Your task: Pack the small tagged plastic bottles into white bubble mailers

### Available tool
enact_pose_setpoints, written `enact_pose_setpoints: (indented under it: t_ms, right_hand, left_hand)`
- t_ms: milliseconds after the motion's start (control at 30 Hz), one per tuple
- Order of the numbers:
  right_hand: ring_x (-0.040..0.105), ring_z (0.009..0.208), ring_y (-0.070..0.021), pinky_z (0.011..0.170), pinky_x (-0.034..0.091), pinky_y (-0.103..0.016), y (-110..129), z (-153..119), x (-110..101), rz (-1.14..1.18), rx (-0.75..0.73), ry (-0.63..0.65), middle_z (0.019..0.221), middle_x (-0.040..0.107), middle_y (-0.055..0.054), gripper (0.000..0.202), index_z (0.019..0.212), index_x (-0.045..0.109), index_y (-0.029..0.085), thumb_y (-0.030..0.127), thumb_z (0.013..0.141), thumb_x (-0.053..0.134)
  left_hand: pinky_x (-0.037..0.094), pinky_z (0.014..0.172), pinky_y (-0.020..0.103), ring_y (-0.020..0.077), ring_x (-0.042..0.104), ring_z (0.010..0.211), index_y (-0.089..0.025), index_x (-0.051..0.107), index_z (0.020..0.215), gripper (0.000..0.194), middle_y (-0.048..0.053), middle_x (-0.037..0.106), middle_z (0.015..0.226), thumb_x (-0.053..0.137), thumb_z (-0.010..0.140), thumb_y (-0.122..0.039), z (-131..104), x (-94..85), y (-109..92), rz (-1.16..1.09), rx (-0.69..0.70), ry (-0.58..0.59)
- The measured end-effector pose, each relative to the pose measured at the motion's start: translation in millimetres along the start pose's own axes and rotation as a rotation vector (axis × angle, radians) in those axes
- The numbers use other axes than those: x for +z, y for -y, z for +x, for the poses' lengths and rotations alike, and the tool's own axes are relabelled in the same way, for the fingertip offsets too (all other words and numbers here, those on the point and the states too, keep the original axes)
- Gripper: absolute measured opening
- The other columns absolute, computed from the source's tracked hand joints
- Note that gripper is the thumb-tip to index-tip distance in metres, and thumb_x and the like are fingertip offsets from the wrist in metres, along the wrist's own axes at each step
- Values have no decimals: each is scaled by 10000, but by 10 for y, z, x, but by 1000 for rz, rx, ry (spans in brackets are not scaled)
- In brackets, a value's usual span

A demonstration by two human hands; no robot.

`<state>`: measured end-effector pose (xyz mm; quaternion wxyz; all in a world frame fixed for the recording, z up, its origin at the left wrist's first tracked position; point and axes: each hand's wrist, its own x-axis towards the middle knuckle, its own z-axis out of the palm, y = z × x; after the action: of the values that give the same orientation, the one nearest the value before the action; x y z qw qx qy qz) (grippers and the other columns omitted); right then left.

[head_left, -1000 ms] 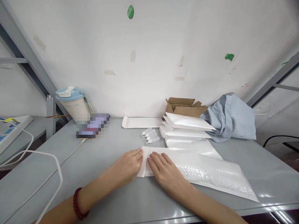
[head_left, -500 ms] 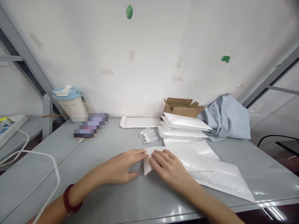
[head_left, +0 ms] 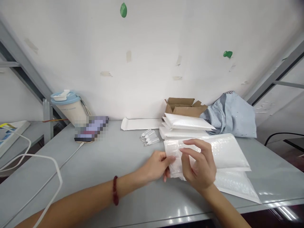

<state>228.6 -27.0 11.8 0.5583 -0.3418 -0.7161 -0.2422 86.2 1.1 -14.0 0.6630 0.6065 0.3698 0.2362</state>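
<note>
My left hand (head_left: pixel 154 166) pinches the left end of a white bubble mailer (head_left: pixel 229 152), thumb on top and fingers beneath. The mailer is lifted a little and slants across the bench. Over its left part is my right hand (head_left: pixel 201 166), fingers curved and apart, with nothing held in them; whether a fingertip touches the mailer I cannot tell. Another bubble mailer (head_left: pixel 237 186) lies underneath, partly covered. Behind them is a stack of white mailers (head_left: pixel 190 122). Several small clear plastic bottles (head_left: pixel 150 137) lie together left of the stack.
Along the wall are a flat white mailer (head_left: pixel 142 124), an open cardboard box (head_left: pixel 190 110) and a pale blue cloth (head_left: pixel 237 117). A lidded cup (head_left: pixel 72 109) and a phone (head_left: pixel 92 128) on a white cable (head_left: pixel 68 160) occupy the left of the grey bench (head_left: pixel 114 152).
The mailer has come up off the bench and shifted right. My left hand has moved right and gripped its end. My right hand has lifted from its surface, fingers apart.
</note>
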Motion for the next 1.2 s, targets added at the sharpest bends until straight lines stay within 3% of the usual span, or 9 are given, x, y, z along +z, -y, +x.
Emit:
enact_pose_setpoints:
  t_ms: [133, 233, 300, 400, 533, 633, 900, 1100, 1200]
  right_hand:
    - [551, 824, -187, 660, 463, -344, -55, -73, 113, 107, 48, 94, 924, 552, -69, 314, 913, 542, 200, -52, 746, 458]
    - [548, 843, -185, 689, 463, -345, -89, -100, 140, 254, 160, 261, 916, 553, -69, 265, 915, 553, 201, -6, 791, 444]
    - [553, 863, -176, 718, 468, -329, -83, -89, 131, 404, 262, 471, 929, 565, -63, 217, 918, 562, 204, 45, 814, 457]
    - [564, 799, -143, 715, 461, -283, -35, -68, 118, 601, 378, 762, 870, 598, -27, 164, 884, 571, 206, 86, 816, 481]
    - [561, 723, -112, 722, 440, -256, 44, -86, 139, 696, 439, 885, 789, 613, 9, 153, 826, 576, 194, 70, 792, 492]
    - [558, 714, -110, 713, 430, -248, 77, -106, 157, 693, 464, 917, 765, 618, 15, 141, 810, 577, 190, 81, 796, 489]
    - [538, 680, -131, 689, 397, -277, -36, -167, 213, 329, 345, 979, 774, 620, -15, 154, 860, 579, 177, 110, 837, 441]
    - [510, 933, -240, 885, 296, -477, -116, -202, 237, -23, 86, 1089, 842, 623, -68, 88, 827, 579, 174, 182, 803, 495]
    - [441, 1072, -278, 956, 185, -564, -129, -206, 220, -98, 25, 1123, 935, 616, -76, 154, 815, 581, 176, 94, 712, 501]
  left_hand:
    - [414, 451, 201, 93, 517, 457, -138, 524, 585, 432, -9, 531, 496, 573, 763, -528, 181, 123, 59, -238, -47, -12]
    - [487, 578, 239, 128, 610, 586, -118, 590, 671, 464, 52, 629, 634, 492, 813, -548, 173, -14, 85, -206, -30, -9]
    - [506, 597, 258, 144, 637, 622, -114, 611, 780, 475, 85, 671, 734, 367, 885, -508, 129, -235, 86, 49, -11, -74]
    - [507, 611, 259, 144, 634, 632, -134, 603, 909, 373, 61, 678, 766, 273, 941, -305, 76, -722, 76, 998, 204, -358]
    - [469, 824, 383, 265, 551, 1045, -119, 585, 983, 264, 162, 599, 1087, 351, 863, -93, 127, -1381, 56, 1339, 258, -429]
    - [452, 857, 369, 249, 540, 1061, -119, 572, 974, 297, 156, 592, 1087, 358, 807, 2, 253, -1652, 69, 1486, 238, -400]
    - [467, 691, 313, 243, 635, 824, -124, 576, 847, 219, 137, 650, 853, 392, 819, -8, 381, -1743, 110, 1666, 126, -446]
    - [452, 611, 319, 270, 662, 717, -92, 610, 958, 256, 156, 682, 791, 378, 851, -93, 102, -1899, 155, 1655, 83, -662]
    - [457, 627, 321, 268, 671, 733, -89, 595, 1089, 337, 138, 705, 810, 345, 873, -156, -98, -1938, 214, 1609, 77, -801]
